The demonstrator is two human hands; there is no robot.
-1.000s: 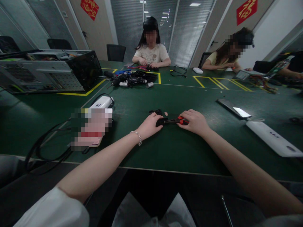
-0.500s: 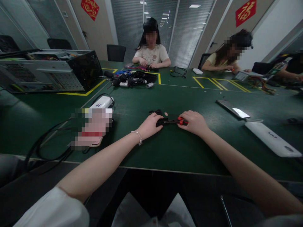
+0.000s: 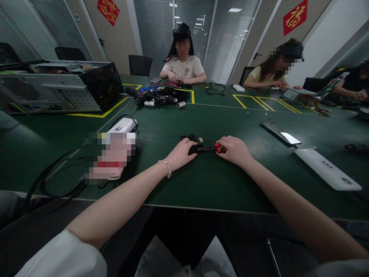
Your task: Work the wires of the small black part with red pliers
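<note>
Left grip [image 3: 181, 151] closed on a small black part [image 3: 193, 149], right grip [image 3: 235, 150] wrapped around red-handled pliers [image 3: 213, 148], I hold both at the green worktop [image 3: 207, 184], the pliers' nose reaching the part; from my distance I cannot tell whether it bites. A pale pink scrap [image 3: 201, 139] and another black piece [image 3: 188, 137] lie just beyond.

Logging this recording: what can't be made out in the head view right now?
All in the head view:
Black part: mostly hidden by the left hand; full shape unclear.
Red-handled pliers: handles largely covered by the right hand; tips too small to tell whether they grip.
Pink flat item: surface pixelated.
Computer case: cut off by the left edge.
</note>
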